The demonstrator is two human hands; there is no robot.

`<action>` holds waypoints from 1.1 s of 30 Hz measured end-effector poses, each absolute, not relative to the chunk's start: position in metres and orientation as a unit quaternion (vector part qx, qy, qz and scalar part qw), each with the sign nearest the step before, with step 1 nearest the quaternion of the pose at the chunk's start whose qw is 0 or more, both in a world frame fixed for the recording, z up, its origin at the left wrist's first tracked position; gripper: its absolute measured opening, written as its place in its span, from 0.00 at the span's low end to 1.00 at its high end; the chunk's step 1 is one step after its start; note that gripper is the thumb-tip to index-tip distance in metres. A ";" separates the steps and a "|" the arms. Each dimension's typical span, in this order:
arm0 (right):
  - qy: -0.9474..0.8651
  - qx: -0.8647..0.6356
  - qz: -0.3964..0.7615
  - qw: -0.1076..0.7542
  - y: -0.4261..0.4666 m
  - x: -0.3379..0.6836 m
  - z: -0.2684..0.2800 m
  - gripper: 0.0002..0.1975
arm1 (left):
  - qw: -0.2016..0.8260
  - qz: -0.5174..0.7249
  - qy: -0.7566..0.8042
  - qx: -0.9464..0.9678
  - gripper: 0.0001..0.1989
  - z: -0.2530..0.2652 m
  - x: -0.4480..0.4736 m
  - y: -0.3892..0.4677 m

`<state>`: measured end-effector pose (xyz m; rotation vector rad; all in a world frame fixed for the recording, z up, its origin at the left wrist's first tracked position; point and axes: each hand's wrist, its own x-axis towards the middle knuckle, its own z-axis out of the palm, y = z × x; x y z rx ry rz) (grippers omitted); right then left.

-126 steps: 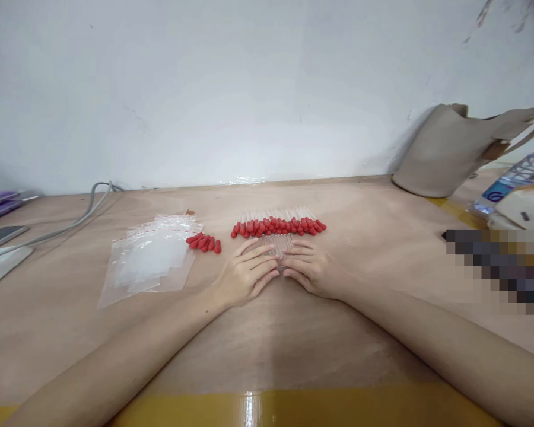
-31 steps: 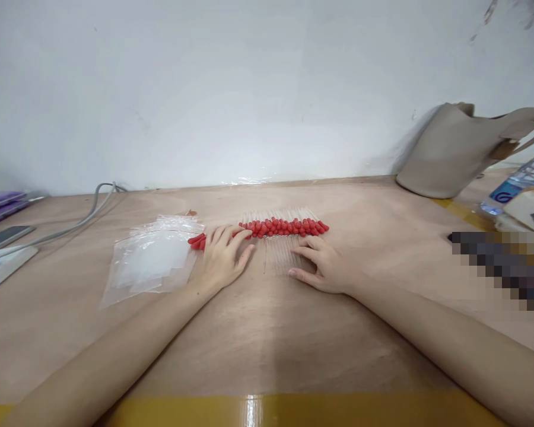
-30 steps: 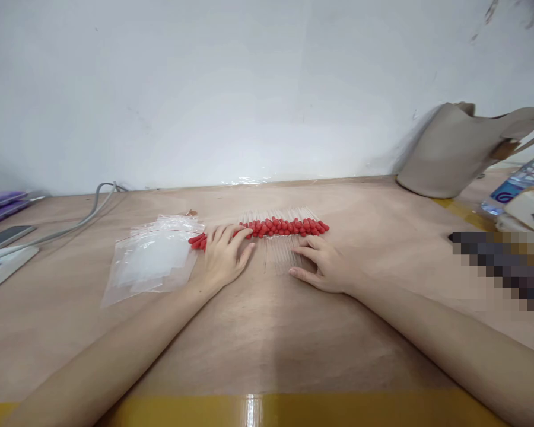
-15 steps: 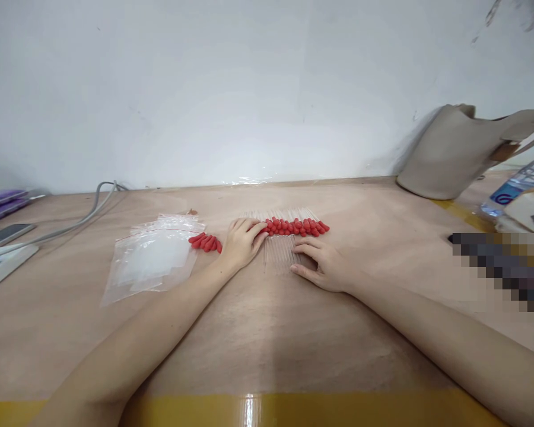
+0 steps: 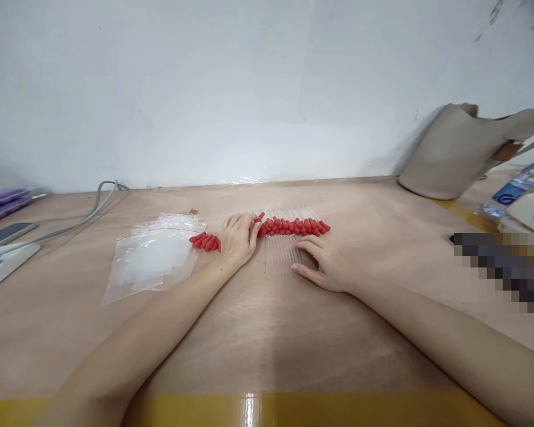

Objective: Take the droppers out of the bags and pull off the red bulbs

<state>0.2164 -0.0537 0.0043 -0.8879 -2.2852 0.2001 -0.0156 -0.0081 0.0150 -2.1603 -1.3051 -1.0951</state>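
A row of red rubber bulbs (image 5: 293, 226) lies across the middle of the table, with thin clear tubes (image 5: 281, 252) reaching out on both its near and far sides. At the row's left end my left hand (image 5: 238, 238) is closed, thumb and fingers pinching a red bulb (image 5: 260, 218) that pokes up at a tilt. My right hand (image 5: 324, 264) rests at the right edge of the near tubes, thumb and fingers apart, curved and holding nothing. Left of my left hand lies a smaller group of red bulbs (image 5: 205, 241), partly hidden by that hand.
Clear zip bags (image 5: 151, 258) lie stacked at the left. Beyond them are a grey cable (image 5: 84, 220), a phone (image 5: 11, 235), a white power strip (image 5: 13, 264) and purple packs (image 5: 4, 204). At the right stand a beige bag (image 5: 445, 154) and a plastic bottle (image 5: 516, 190).
My left hand has shifted slightly left and up, and a red bulb now sticks up at its fingertips. My right hand has stayed in place.
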 end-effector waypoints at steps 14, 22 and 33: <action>-0.868 -0.295 -0.083 0.390 -0.054 0.219 0.008 0.30 | 0.016 -0.393 -0.259 -0.882 0.06 0.013 -0.060 -0.072; -0.906 -0.224 -0.075 0.351 -0.059 0.218 0.008 0.20 | 0.080 -0.389 -0.263 -0.879 0.04 0.021 -0.046 -0.074; -0.882 -0.252 -0.112 0.383 -0.052 0.213 0.000 0.07 | 0.019 -0.375 -0.264 -0.888 0.22 0.017 -0.033 -0.072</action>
